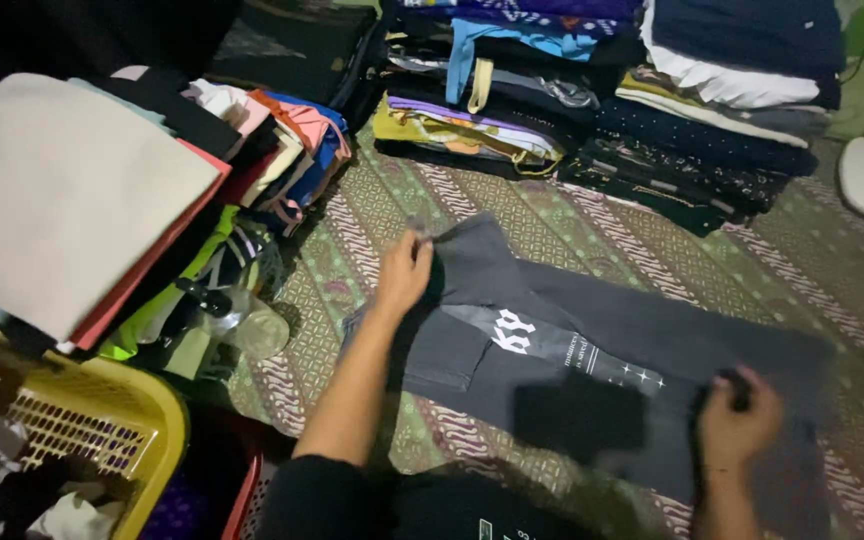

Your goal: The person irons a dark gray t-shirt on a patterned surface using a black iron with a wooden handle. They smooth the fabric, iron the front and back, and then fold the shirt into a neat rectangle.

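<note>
On the patterned mat, near its middle, the dark grey shirt (592, 370) lies limp and light, the left hand (404, 272) pinching its far edge and the right hand (739, 420) closed on the near fold, where soft cloth grips best.

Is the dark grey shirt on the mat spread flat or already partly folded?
Partly folded: the dark grey shirt has its sleeve side turned inward, the left hand and right hand gripping its edges.

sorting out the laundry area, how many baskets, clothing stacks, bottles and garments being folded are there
baskets: 2 (yellow basket, red basket)
folded clothing stacks: 3 (left stack, middle stack, right stack)
clear bottle: 1
dark grey garment under both hands: 1
total: 7
</note>
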